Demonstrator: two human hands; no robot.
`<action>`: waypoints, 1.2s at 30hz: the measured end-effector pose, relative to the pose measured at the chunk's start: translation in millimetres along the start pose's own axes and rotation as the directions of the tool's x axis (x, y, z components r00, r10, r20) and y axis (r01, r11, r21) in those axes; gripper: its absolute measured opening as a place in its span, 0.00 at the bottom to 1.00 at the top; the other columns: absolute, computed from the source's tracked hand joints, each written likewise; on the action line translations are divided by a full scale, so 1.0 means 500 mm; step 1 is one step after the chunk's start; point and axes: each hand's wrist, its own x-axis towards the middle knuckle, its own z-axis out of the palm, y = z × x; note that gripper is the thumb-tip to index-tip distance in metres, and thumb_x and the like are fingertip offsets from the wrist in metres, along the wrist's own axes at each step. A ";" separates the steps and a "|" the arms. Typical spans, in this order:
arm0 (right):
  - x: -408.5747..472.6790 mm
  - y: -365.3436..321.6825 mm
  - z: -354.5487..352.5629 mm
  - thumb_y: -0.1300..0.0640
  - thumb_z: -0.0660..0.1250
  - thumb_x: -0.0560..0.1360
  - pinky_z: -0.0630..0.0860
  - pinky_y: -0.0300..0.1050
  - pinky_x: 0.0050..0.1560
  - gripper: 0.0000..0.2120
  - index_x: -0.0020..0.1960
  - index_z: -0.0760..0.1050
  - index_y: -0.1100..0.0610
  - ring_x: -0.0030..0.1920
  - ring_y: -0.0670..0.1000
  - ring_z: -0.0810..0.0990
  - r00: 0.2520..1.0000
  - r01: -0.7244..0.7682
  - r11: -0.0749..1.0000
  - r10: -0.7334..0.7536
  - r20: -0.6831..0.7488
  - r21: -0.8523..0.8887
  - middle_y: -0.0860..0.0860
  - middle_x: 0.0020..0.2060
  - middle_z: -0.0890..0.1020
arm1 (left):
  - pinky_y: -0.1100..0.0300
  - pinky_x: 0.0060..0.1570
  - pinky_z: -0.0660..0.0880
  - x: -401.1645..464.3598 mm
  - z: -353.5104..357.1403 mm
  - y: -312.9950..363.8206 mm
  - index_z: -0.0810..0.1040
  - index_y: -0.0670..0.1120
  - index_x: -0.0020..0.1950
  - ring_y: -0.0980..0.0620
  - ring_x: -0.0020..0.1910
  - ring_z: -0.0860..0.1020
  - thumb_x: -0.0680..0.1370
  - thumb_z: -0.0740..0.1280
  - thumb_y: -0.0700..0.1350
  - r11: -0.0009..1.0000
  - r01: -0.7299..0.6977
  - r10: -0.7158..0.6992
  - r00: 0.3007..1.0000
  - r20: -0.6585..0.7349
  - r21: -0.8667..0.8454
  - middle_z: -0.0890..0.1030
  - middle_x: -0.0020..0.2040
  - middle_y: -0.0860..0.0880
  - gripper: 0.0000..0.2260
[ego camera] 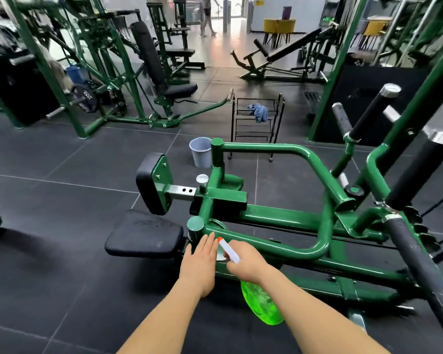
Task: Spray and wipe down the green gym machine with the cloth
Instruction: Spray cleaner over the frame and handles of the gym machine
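The green gym machine filled the near right of the scene, its painted tube frame looping from a capped post near the seat out to the right and back. A black seat pad sat at its left end, with a black chest pad standing upright just beyond it on a steel slide with a knobbed pin.

The right hand gripped the neck of a spray bottle, fingers curled round the trigger head; the white nozzle with its orange tip pointed toward the near green tube, and the translucent green body hung down below the wrist. The left hand lay flat with fingers straight and together, fingertips touching or almost touching the frame just beside the nozzle, holding nothing.

Farther off, a grey bucket stood on the dark tiled floor just beyond the machine. To its right was a black wire cart, with a blue cloth draped over its upper shelf, well apart from both hands. Other green machines stood at the far left and right. In the bright far doorway a person was on foot.
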 end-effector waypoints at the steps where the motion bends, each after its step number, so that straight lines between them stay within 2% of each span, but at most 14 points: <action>1: 0.001 -0.006 0.002 0.64 0.60 0.71 0.71 0.47 0.47 0.09 0.50 0.75 0.63 0.49 0.58 0.76 1.000 -0.012 1.000 0.012 0.006 -0.009 0.57 0.46 0.78 | 0.47 0.75 0.48 0.000 0.001 -0.008 0.36 0.45 0.78 0.50 0.78 0.38 0.79 0.57 0.42 1.000 -0.015 0.015 1.000 0.001 0.007 0.36 0.79 0.48 0.36; 4: 0.002 -0.019 0.010 0.64 0.60 0.72 0.69 0.46 0.47 0.08 0.50 0.73 0.60 0.52 0.59 0.76 0.998 -0.068 0.998 0.068 -0.016 0.005 0.58 0.51 0.79 | 0.47 0.76 0.48 -0.001 0.001 -0.035 0.38 0.45 0.79 0.51 0.78 0.39 0.78 0.58 0.42 0.997 -0.072 0.072 0.997 -0.016 -0.011 0.37 0.79 0.49 0.35; 6: 0.000 -0.017 0.020 0.64 0.61 0.72 0.68 0.45 0.47 0.07 0.49 0.70 0.56 0.52 0.58 0.76 0.994 -0.099 0.995 0.100 -0.045 0.035 0.57 0.51 0.78 | 0.47 0.76 0.48 0.001 0.002 -0.053 0.40 0.44 0.79 0.51 0.78 0.39 0.79 0.57 0.42 0.993 -0.120 0.120 0.992 -0.031 -0.002 0.38 0.79 0.48 0.34; 8: 0.000 -0.016 0.035 0.61 0.62 0.71 0.69 0.45 0.48 0.07 0.49 0.70 0.58 0.51 0.58 0.76 0.988 -0.125 0.989 0.131 -0.083 0.074 0.57 0.50 0.78 | 0.46 0.76 0.46 0.003 0.005 -0.073 0.40 0.44 0.79 0.50 0.78 0.39 0.79 0.57 0.41 0.987 -0.157 0.158 0.987 -0.039 0.032 0.38 0.79 0.47 0.34; 11: -0.006 -0.019 0.056 0.54 0.58 0.63 0.72 0.47 0.49 0.21 0.52 0.73 0.62 0.48 0.57 0.75 0.977 -0.164 0.980 0.178 -0.121 0.117 0.56 0.48 0.78 | 0.46 0.76 0.46 0.009 0.018 -0.089 0.39 0.43 0.79 0.50 0.78 0.39 0.79 0.57 0.42 0.978 -0.198 0.201 0.978 -0.051 0.068 0.38 0.79 0.47 0.34; 14: -0.017 -0.022 0.071 0.54 0.55 0.61 0.69 0.46 0.48 0.24 0.53 0.73 0.64 0.46 0.56 0.74 0.968 -0.179 0.973 0.201 -0.153 0.147 0.57 0.48 0.78 | 0.47 0.76 0.49 0.011 0.033 -0.092 0.40 0.43 0.79 0.50 0.78 0.39 0.79 0.56 0.42 0.968 -0.242 0.246 0.968 -0.049 0.063 0.38 0.79 0.47 0.34; 18: -0.045 -0.003 0.087 0.55 0.57 0.62 0.70 0.46 0.46 0.22 0.51 0.73 0.63 0.47 0.58 0.76 0.936 -0.237 0.949 0.280 -0.214 0.207 0.56 0.47 0.79 | 0.48 0.76 0.49 0.006 0.056 -0.070 0.41 0.44 0.79 0.50 0.78 0.41 0.79 0.58 0.42 0.953 -0.303 0.303 0.953 -0.030 0.009 0.39 0.79 0.47 0.34; 21: -0.061 0.019 0.091 0.58 0.62 0.68 0.69 0.45 0.46 0.15 0.53 0.73 0.61 0.46 0.56 0.75 0.922 -0.262 0.941 0.310 -0.233 0.214 0.54 0.47 0.78 | 0.48 0.76 0.50 0.006 0.066 -0.050 0.40 0.43 0.79 0.50 0.78 0.41 0.79 0.59 0.42 0.951 -0.310 0.310 0.951 -0.020 -0.003 0.39 0.79 0.47 0.35; 24: -0.077 0.048 0.096 0.62 0.63 0.71 0.68 0.45 0.44 0.13 0.55 0.72 0.63 0.47 0.57 0.74 0.907 -0.286 0.928 0.343 -0.246 0.241 0.56 0.48 0.78 | 0.49 0.76 0.51 0.008 0.078 -0.030 0.40 0.43 0.79 0.50 0.78 0.41 0.79 0.58 0.41 0.953 -0.299 0.298 0.954 -0.028 -0.047 0.40 0.79 0.47 0.35; 28: -0.104 0.102 0.115 0.67 0.61 0.73 0.64 0.43 0.43 0.17 0.62 0.71 0.63 0.51 0.59 0.74 0.906 -0.289 0.929 0.343 -0.247 0.231 0.60 0.50 0.77 | 0.48 0.76 0.52 0.011 0.109 0.008 0.41 0.43 0.79 0.49 0.78 0.41 0.78 0.59 0.41 0.962 -0.265 0.266 0.964 0.006 -0.069 0.40 0.79 0.47 0.35; 30: -0.120 0.135 0.125 0.66 0.61 0.74 0.63 0.41 0.43 0.15 0.60 0.72 0.63 0.50 0.57 0.73 0.892 -0.319 0.915 0.378 -0.247 0.249 0.58 0.51 0.78 | 0.48 0.76 0.52 0.013 0.130 0.035 0.41 0.43 0.79 0.49 0.78 0.41 0.79 0.59 0.42 0.963 -0.263 0.265 0.964 0.034 -0.064 0.40 0.79 0.47 0.35; 33: -0.135 0.186 0.144 0.65 0.62 0.75 0.62 0.39 0.45 0.19 0.65 0.70 0.61 0.53 0.54 0.73 0.896 -0.332 0.915 0.382 -0.227 0.230 0.55 0.56 0.77 | 0.49 0.75 0.52 0.017 0.161 0.078 0.41 0.43 0.79 0.50 0.78 0.41 0.80 0.58 0.43 0.963 -0.257 0.262 0.963 0.063 -0.076 0.39 0.79 0.47 0.34; 34: -0.139 0.194 0.148 0.65 0.62 0.75 0.63 0.40 0.45 0.19 0.65 0.70 0.60 0.53 0.55 0.73 0.892 -0.346 0.909 0.396 -0.217 0.233 0.55 0.56 0.77 | 0.49 0.76 0.52 0.017 0.168 0.086 0.41 0.43 0.79 0.50 0.78 0.41 0.80 0.58 0.43 0.962 -0.258 0.264 0.962 0.067 -0.088 0.40 0.79 0.47 0.34; 36: -0.152 0.223 0.168 0.65 0.62 0.74 0.66 0.45 0.45 0.14 0.59 0.72 0.61 0.49 0.56 0.74 0.875 -0.382 0.888 0.437 -0.208 0.257 0.55 0.51 0.78 | 0.49 0.76 0.52 0.019 0.194 0.111 0.41 0.43 0.79 0.50 0.78 0.41 0.80 0.57 0.43 0.960 -0.256 0.265 0.961 0.077 -0.110 0.40 0.79 0.47 0.33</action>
